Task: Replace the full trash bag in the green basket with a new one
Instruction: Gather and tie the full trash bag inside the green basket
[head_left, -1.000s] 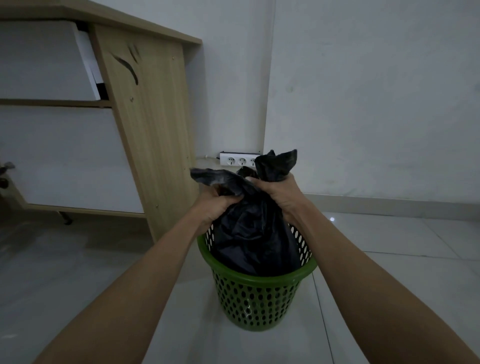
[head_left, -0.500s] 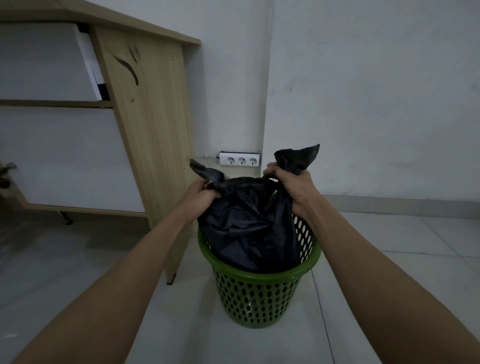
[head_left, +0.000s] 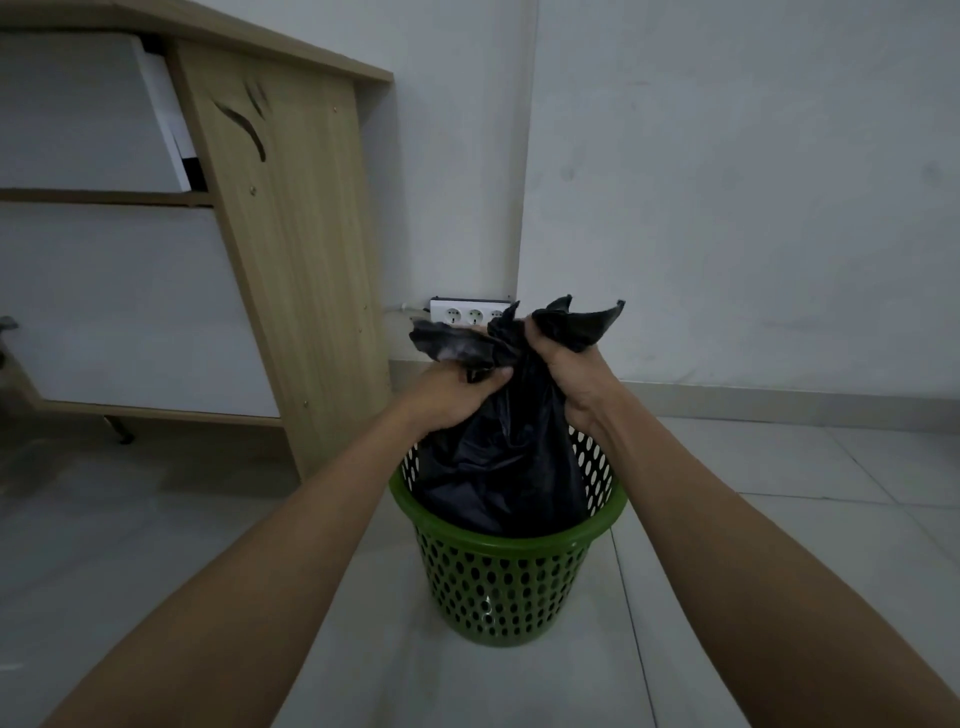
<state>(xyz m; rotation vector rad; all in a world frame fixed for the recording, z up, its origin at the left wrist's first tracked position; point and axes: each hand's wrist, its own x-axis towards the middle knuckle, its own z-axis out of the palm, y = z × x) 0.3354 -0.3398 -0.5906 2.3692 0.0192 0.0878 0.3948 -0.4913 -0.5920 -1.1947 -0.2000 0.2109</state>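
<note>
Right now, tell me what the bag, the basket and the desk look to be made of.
The bag: thin black plastic film, slightly glossy; it crumples into sharp creases.
The basket: hard moulded green plastic, smooth, faint sheen; even rows of oval holes.
The desk: likely laminated board, matt; pale flat grain pattern and exposed screw heads, though solid wood cannot be excluded.

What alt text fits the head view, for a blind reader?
The left hand and right hand grip the gathered top of a black trash bag in a green basket on a tiled floor, near a wooden desk.
</note>
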